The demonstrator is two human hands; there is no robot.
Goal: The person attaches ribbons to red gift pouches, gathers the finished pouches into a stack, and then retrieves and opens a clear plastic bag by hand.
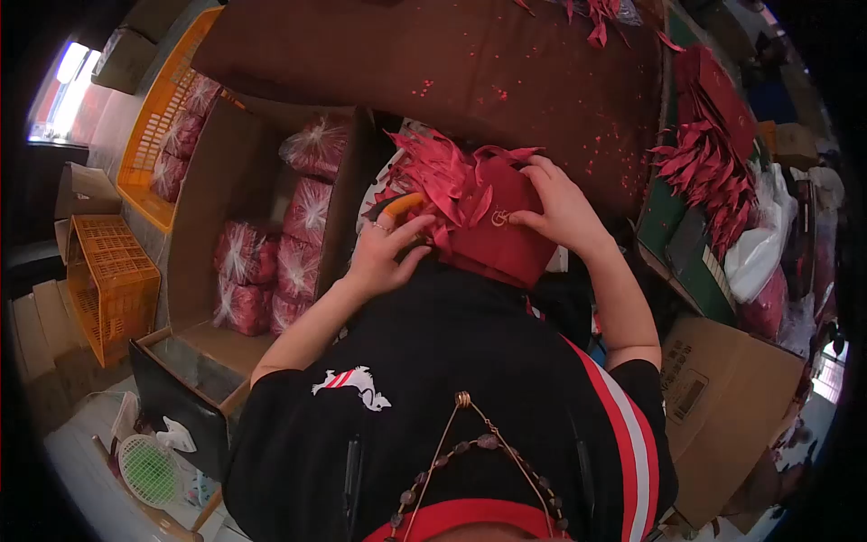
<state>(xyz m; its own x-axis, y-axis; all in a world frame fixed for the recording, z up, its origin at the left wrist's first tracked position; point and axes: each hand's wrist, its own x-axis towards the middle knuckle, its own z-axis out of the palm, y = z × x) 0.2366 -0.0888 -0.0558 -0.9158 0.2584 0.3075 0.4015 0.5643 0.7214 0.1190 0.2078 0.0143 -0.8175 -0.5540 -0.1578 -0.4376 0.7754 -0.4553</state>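
Note:
In front of my chest is a stack of flat red pouches with a gold emblem, and pointed red strips fan out from its left end. My right hand grips the stack's right side, thumb on the upper face near the emblem and fingers at the far edge. Curled at the strip end, my left hand has a ring on it. An orange and black tool handle shows at its fingers; the rest of the tool is hidden.
A cardboard box at left holds several plastic-wrapped red bundles. Beyond it stand orange crates. A brown-covered table with red scraps lies ahead. More red pouches rest at right, above a cardboard carton.

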